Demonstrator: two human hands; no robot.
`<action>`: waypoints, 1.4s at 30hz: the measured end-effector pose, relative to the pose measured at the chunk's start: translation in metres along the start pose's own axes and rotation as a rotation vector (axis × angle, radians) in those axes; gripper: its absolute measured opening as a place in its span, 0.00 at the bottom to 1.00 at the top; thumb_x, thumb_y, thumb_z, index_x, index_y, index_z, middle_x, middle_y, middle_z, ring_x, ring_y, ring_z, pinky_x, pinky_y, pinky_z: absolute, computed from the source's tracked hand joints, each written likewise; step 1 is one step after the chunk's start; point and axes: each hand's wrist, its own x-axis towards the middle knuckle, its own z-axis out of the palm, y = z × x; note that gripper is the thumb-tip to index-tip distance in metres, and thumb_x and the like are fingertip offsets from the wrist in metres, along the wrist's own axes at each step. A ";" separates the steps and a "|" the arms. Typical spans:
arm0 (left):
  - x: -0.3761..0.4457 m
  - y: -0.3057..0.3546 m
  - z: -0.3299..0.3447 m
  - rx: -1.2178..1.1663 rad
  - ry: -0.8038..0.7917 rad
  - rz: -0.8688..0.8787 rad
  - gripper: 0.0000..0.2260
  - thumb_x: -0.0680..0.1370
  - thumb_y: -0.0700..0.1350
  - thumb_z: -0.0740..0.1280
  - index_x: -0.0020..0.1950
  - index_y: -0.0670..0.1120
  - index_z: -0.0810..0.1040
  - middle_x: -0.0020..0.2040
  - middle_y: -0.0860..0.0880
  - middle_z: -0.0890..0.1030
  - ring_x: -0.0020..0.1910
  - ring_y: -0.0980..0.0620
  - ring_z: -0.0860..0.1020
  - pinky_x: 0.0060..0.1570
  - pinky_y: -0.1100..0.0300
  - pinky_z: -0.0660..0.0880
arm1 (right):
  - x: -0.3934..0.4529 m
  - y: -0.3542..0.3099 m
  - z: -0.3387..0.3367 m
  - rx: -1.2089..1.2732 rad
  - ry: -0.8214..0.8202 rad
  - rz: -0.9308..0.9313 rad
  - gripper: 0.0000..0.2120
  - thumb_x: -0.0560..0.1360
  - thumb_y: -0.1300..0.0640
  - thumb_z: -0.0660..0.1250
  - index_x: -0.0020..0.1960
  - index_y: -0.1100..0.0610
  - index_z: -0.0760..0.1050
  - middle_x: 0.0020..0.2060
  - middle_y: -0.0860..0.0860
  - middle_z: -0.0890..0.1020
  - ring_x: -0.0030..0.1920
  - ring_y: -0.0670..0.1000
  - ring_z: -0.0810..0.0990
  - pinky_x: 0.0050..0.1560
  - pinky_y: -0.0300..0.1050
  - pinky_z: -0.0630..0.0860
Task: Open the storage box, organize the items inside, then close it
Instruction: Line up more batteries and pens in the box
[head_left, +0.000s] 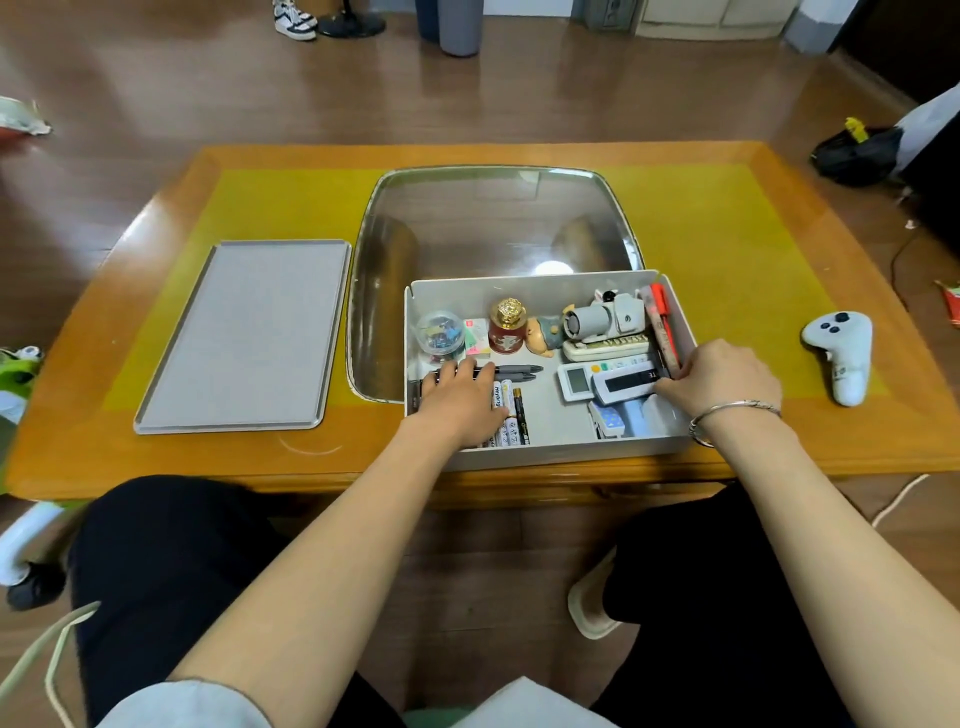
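So the storage box (545, 457) sits open at the lower centre of the frame, on the near edge of the wooden table (727, 447), with its grey lid (244, 338) lying flat off to the left. Left hand (460, 400) lies inside the box, fingers straight, flat over the black pens (511, 370) and batteries (511, 415). Right hand (719, 382) is at the box's right wall, fingers curled by the red marker (665, 325) and a white remote (626, 384); can't tell what it grips, if anything. White game controller (841, 358) sits far right.
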 end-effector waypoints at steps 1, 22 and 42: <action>0.000 0.000 0.000 -0.001 0.000 0.001 0.31 0.80 0.58 0.58 0.78 0.49 0.51 0.78 0.45 0.52 0.77 0.40 0.50 0.73 0.41 0.50 | -0.001 0.000 0.000 0.007 -0.003 -0.002 0.17 0.66 0.45 0.74 0.44 0.57 0.80 0.35 0.56 0.74 0.36 0.57 0.72 0.36 0.43 0.68; -0.002 -0.004 -0.009 0.046 0.019 0.021 0.29 0.80 0.57 0.58 0.77 0.47 0.56 0.76 0.44 0.59 0.74 0.42 0.55 0.71 0.43 0.54 | -0.019 -0.017 0.014 0.507 0.240 -0.446 0.06 0.73 0.54 0.67 0.40 0.55 0.74 0.32 0.50 0.79 0.35 0.57 0.78 0.36 0.43 0.70; -0.018 0.000 -0.010 -0.069 -0.121 -0.025 0.33 0.80 0.63 0.53 0.79 0.47 0.49 0.79 0.44 0.48 0.78 0.43 0.46 0.73 0.43 0.50 | 0.018 -0.116 0.050 -0.031 0.061 -0.811 0.08 0.77 0.51 0.64 0.54 0.51 0.78 0.49 0.54 0.83 0.51 0.58 0.79 0.46 0.47 0.73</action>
